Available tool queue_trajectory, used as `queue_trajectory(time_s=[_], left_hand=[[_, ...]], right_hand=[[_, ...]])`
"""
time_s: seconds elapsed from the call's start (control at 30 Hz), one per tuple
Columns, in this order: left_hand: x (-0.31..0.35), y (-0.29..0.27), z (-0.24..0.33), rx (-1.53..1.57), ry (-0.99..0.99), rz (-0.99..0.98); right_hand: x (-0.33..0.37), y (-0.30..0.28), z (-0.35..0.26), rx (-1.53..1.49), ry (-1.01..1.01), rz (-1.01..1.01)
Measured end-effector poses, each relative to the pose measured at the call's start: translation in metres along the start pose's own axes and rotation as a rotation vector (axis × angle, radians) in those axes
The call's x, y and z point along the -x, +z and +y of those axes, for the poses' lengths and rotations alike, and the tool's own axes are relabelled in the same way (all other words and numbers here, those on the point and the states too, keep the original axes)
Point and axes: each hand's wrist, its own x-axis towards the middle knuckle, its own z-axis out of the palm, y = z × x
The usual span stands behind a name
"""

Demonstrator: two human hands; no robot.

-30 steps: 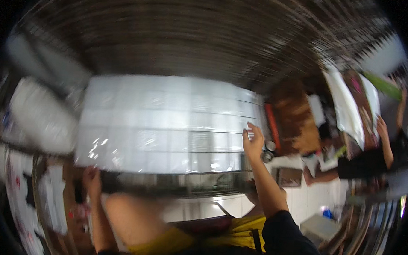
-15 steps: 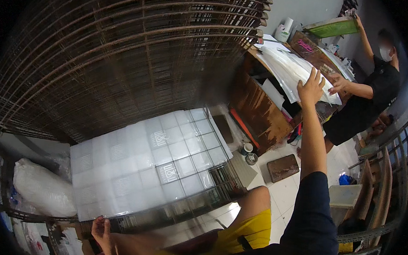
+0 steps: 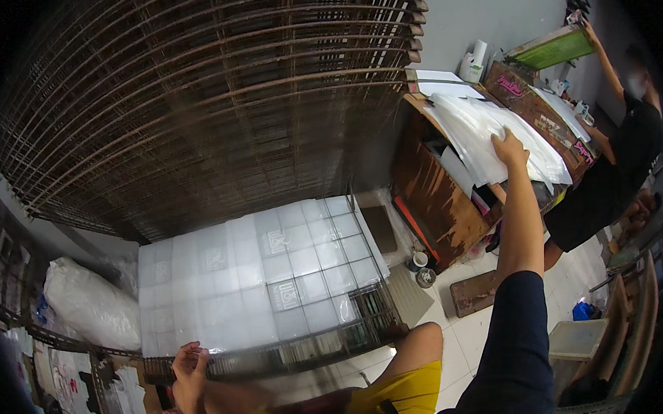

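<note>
My right arm stretches out to a loose pile of translucent white plastic bags (image 3: pixel 470 128) on a worn wooden bench. There my right hand (image 3: pixel 511 149) is bent down onto the pile, its fingers closed on the top bag. At the lower left, my left hand (image 3: pixel 190 366) has loosely curled fingers, thumb apart, beside the front edge of a wire drying rack (image 3: pixel 375 303). Printed translucent plastic bags (image 3: pixel 245 277) lie overlapping across that rack's wire grid. Nothing clearly shows between the left fingers.
Several raised wire racks (image 3: pixel 201 110) hang over the far left. A stuffed white sack (image 3: pixel 90 303) lies left of the rack. At the right, a co-worker in black (image 3: pixel 619 158) holds up a green-screened frame (image 3: pixel 557 50) at the wooden bench (image 3: pixel 436 205). Cups (image 3: pixel 418 261) stand on the floor.
My right hand has gone from spread fingers above the pile to closing on it. The co-worker's near hand has drawn back from the pile. The whole view has shifted slightly.
</note>
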Motion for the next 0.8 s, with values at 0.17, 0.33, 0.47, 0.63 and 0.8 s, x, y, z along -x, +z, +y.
queue_trajectory(time_s=[0.17, 0.33, 0.47, 0.63, 0.8], left_hand=[[0.008, 0.011, -0.004, -0.056, 0.017, -0.011], [0.001, 0.041, -0.032, -0.150, 0.129, -0.215], [0.003, 0.104, -0.004, -0.168, 0.074, -0.482], [0.017, 0.214, 0.051, 0.174, -0.262, -1.049], [0.055, 0.288, 0.100, 0.706, -0.775, -1.455]], right_hand=[[0.038, -0.033, -0.023, 0.202, -0.203, 0.261], [0.048, -0.084, -0.002, 0.039, -0.018, 0.317], [0.062, -0.146, 0.039, -0.250, -0.167, 0.483], [0.117, -0.236, 0.046, -0.505, -0.170, 0.522], [0.192, -0.295, 0.022, -0.434, -0.532, 0.614]])
